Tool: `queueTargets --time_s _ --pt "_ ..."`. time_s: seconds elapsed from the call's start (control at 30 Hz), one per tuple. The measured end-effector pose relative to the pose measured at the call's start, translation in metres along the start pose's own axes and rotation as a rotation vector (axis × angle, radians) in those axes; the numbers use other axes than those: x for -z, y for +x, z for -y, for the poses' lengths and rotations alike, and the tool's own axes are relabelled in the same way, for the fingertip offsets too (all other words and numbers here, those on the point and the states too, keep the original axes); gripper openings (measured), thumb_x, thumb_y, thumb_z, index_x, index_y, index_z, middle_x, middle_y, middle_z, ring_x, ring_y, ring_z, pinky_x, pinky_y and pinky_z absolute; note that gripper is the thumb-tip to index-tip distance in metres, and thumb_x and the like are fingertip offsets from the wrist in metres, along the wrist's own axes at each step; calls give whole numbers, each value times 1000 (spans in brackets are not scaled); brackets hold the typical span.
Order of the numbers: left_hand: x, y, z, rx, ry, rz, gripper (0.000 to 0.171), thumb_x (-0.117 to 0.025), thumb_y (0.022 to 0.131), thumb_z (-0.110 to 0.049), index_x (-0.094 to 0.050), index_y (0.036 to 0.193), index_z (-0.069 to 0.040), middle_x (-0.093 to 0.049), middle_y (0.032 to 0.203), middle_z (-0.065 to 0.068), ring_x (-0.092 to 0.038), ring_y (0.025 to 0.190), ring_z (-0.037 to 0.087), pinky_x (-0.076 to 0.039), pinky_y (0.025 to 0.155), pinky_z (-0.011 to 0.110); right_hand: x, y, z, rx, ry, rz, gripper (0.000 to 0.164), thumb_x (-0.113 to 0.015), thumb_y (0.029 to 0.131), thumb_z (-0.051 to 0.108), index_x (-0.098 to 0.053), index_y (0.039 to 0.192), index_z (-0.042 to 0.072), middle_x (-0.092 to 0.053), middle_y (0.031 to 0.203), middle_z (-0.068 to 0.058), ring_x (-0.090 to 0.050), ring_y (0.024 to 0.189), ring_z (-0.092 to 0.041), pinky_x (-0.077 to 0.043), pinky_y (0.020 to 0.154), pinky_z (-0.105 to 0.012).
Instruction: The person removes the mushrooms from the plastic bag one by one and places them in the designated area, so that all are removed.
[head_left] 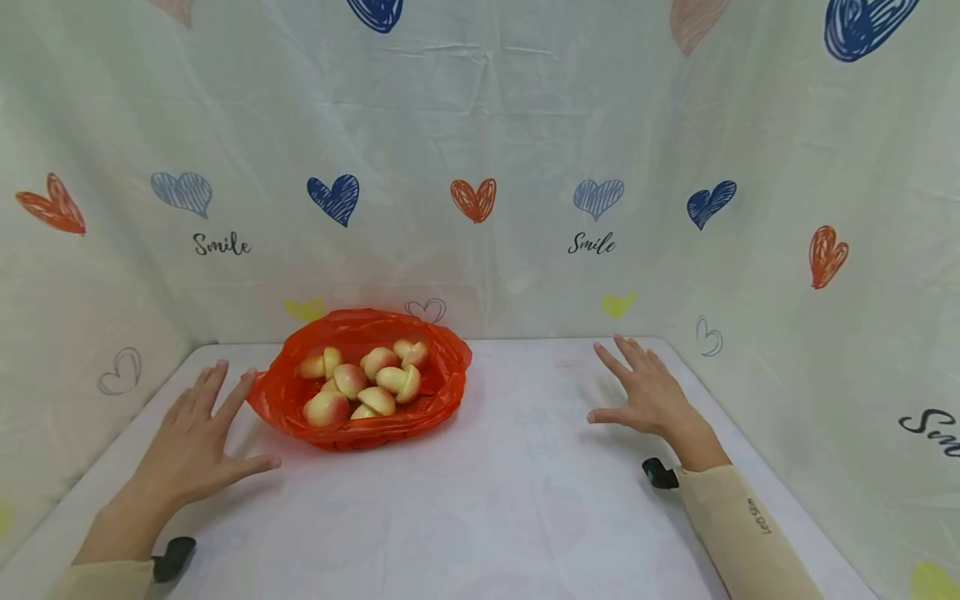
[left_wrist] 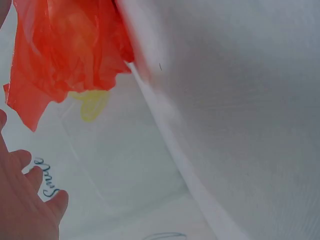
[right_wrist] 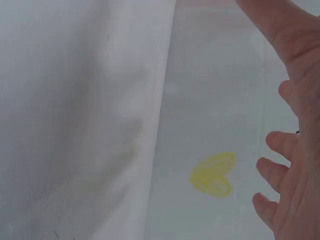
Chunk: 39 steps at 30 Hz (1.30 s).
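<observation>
Heart-printed backdrop (head_left: 480, 125) — white table (head_left: 510, 492)

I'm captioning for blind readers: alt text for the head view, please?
An open red bag of yellowish mushroom-shaped pieces sits on a white table. A person's left grip is beside it and right grip farther right, both empty and splayed; heart-printed sheeting hangs behind.

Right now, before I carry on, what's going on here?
A person's two bare hands are out over a white table, and neither is holding anything. An open red plastic bag sits toward the back, left of center, with several mushroom-shaped pieces inside. The left hand is spread beside the bag's left end; whether a fingertip touches it is hard to tell. The right hand is spread over the table's right side, well away from the bag.
</observation>
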<state>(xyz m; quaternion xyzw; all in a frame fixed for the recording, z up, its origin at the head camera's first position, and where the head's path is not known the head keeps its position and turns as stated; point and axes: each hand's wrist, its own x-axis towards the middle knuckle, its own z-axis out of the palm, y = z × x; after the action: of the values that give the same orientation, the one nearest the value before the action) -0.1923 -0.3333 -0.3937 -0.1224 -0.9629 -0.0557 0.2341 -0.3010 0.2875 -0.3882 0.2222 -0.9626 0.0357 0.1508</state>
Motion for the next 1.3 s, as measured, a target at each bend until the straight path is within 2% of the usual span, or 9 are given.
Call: queueTargets --time_s 0.07,0.17,0.3,0.43,0.7,0.93,1.03,1.2,1.3 --pt "0 1 -1 -3 -32 -10 126 -79 59 -63 -10 155 -20 -4 157 22 -1 143 41 -5 108 66 0 1 2 13 8 -3 114 -55 63 86 -19 154 28 -17 156 -18 -20 140 -40 -14 113 -55" --pt "0 3 -4 -6 -56 -20 124 -82 58 -60 -14 155 -20 -9 156 22 -7 142 42 -23 97 74 0 1 5 30 20 -9 112 -56 64 85 -22 153 27 -20 155 -17 -27 137 -41 -18 113 -54" --pt "3 4 -8 6 -76 -8 123 -83 59 -58 -16 154 -20 -13 155 23 -13 140 45 -33 85 75 -3 2 10 40 55 0 109 -57 66 83 -23 153 28 -22 155 -15 -31 135 -43 -21 111 -55" --pt "4 5 -11 23 -114 10 122 -84 59 -56 -16 154 -21 -13 155 24 -21 135 49 -36 81 75 -6 2 15 47 74 -4 108 -57 66 83 -23 153 30 -23 155 -14 -33 134 -42 -26 108 -57" --pt "7 13 -10 -24 -154 -46 116 -89 59 -41 -25 152 -22 -18 151 26 -31 125 53 -39 77 74 -11 8 26 77 106 -12 107 -57 65 83 -24 152 31 -26 154 -11 -35 133 -39 -34 103 -57" --pt "5 19 -10 20 -194 -16 110 -86 62 -48 -26 152 -23 -15 153 27 -26 128 55 -36 76 76 -13 16 40 96 146 5 104 -55 66 84 -21 152 35 -25 155 -7 -36 134 -36 -36 102 -57" --pt "3 25 -11 3 -202 -26 106 -86 62 -48 -33 150 -21 -16 153 25 -24 131 52 -36 79 76 -13 19 44 105 158 5 105 -56 66 84 -22 152 35 -25 155 -7 -36 134 -35 -36 102 -57" --pt "-1 35 -13 -16 -286 -6 97 -86 65 -44 -40 146 -16 -14 153 26 -21 132 53 -36 80 76 -14 25 51 130 184 -11 104 -58 66 82 -23 152 34 -27 155 -7 -37 134 -35 -36 102 -56" --pt "-2 39 -11 21 -351 41 98 -84 67 -44 -37 147 -14 -12 152 28 -22 130 55 -34 82 77 -15 29 57 146 200 -18 104 -59 66 81 -23 152 35 -27 154 -6 -38 133 -34 -36 102 -55"
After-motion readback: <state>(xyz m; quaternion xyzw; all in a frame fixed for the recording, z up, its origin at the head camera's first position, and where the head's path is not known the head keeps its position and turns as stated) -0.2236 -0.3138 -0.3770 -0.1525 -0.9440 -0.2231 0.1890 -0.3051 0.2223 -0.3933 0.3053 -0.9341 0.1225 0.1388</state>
